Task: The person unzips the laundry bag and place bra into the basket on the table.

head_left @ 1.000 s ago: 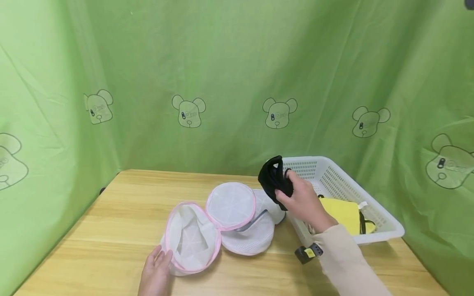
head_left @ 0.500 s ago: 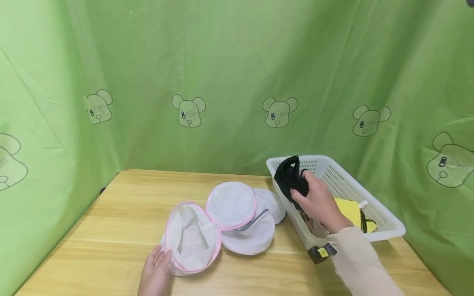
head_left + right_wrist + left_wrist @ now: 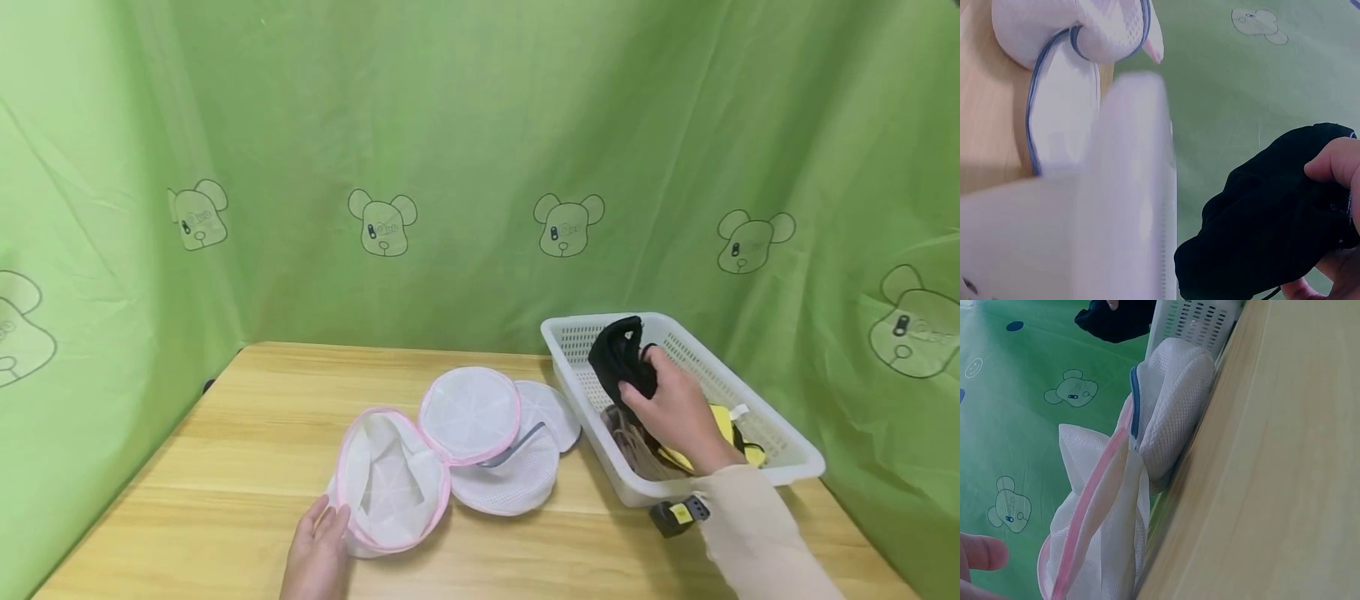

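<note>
My right hand (image 3: 673, 417) grips a bunched black cloth garment (image 3: 622, 362) with a thin cord or strap, held above the white plastic basket (image 3: 757, 417). Its exact kind cannot be told. In the right wrist view, thumb and fingers pinch the garment (image 3: 1266, 212) at its right side. My left hand (image 3: 317, 546) rests at the left edge of an unzipped white mesh laundry bag (image 3: 390, 492) with pink trim, fingers fairly straight. The bag's round lid (image 3: 470, 415) is folded back to the right. The left wrist view shows one fingertip (image 3: 988, 552) apart from the bag.
A second white mesh bag (image 3: 510, 479) with grey-blue trim lies partly under the lid, its own flap (image 3: 547, 417) behind. Inside the basket are a yellow item (image 3: 723, 421) and brownish things (image 3: 637, 446). A green curtain (image 3: 465, 125) hangs behind the wooden table (image 3: 300, 392).
My right hand has carried the black garment rightward, from the basket's left edge to over its inside. My left hand and the mesh bags have stayed put.
</note>
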`<state>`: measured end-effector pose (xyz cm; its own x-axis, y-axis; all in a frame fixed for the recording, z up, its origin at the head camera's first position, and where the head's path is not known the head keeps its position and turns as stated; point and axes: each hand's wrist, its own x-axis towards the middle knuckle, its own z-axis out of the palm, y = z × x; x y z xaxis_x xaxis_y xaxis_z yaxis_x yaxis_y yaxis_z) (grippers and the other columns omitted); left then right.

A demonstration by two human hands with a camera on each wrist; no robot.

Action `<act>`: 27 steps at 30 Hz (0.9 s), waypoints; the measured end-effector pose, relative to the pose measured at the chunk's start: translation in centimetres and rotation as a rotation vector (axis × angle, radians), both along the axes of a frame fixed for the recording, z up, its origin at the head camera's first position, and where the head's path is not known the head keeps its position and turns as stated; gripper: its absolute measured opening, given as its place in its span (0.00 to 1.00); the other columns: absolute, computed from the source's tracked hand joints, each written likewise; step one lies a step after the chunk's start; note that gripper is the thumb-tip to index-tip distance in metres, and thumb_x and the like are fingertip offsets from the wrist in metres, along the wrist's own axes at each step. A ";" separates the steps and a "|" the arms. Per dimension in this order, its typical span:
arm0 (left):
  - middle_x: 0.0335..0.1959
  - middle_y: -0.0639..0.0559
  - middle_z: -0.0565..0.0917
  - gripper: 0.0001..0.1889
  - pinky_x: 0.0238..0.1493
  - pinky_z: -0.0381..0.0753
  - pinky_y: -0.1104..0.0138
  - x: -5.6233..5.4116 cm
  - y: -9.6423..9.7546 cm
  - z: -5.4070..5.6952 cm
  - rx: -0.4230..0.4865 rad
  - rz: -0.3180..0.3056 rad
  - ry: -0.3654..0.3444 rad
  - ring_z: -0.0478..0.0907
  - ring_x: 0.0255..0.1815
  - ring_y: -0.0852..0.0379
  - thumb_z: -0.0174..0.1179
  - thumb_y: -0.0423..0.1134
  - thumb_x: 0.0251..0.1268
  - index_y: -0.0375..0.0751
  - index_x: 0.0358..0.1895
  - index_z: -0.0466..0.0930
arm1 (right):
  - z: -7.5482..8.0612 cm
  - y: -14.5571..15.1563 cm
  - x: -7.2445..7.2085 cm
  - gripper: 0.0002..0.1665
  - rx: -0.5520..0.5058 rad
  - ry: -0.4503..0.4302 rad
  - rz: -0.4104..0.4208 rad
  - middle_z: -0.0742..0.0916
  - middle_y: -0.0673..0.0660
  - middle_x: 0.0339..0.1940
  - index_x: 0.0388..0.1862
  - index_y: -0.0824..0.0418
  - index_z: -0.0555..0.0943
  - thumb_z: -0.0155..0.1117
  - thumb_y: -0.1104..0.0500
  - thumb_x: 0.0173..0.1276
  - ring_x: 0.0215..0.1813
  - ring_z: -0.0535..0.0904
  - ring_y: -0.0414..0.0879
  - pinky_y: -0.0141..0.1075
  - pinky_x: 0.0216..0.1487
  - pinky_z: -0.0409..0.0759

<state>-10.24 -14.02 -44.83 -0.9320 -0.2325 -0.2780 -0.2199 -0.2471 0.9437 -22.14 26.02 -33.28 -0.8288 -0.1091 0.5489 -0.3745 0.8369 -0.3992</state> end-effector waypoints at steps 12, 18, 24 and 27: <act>0.73 0.24 0.39 0.41 0.73 0.46 0.46 0.0 0.1 0.0 0.002 0.005 0.008 0.42 0.74 0.30 0.50 0.44 0.75 0.29 0.75 0.33 | -0.6 2.6 0.3 0.18 0.022 -0.028 -0.068 0.81 0.68 0.33 0.43 0.68 0.70 0.66 0.63 0.59 0.33 0.77 0.62 0.53 0.30 0.76; 0.73 0.24 0.38 0.41 0.73 0.46 0.46 0.0 0.1 -0.1 0.009 0.005 0.006 0.42 0.74 0.30 0.50 0.43 0.75 0.29 0.75 0.33 | -1.3 3.9 0.5 0.20 0.031 -0.010 -0.105 0.80 0.69 0.30 0.43 0.69 0.69 0.67 0.63 0.58 0.32 0.76 0.64 0.56 0.27 0.75; 0.74 0.24 0.38 0.41 0.72 0.47 0.46 0.0 0.1 -0.2 0.006 0.003 0.001 0.42 0.74 0.30 0.50 0.44 0.75 0.29 0.75 0.33 | -1.9 4.8 0.8 0.23 0.015 -0.034 -0.137 0.80 0.76 0.34 0.47 0.70 0.67 0.67 0.63 0.58 0.35 0.77 0.69 0.59 0.29 0.76; 0.74 0.24 0.38 0.42 0.72 0.47 0.46 0.0 0.0 -0.1 0.005 0.002 -0.002 0.42 0.74 0.30 0.51 0.46 0.74 0.30 0.75 0.33 | -2.1 5.3 1.0 0.26 0.013 -0.044 -0.153 0.79 0.79 0.35 0.49 0.70 0.65 0.67 0.63 0.58 0.35 0.77 0.71 0.60 0.30 0.76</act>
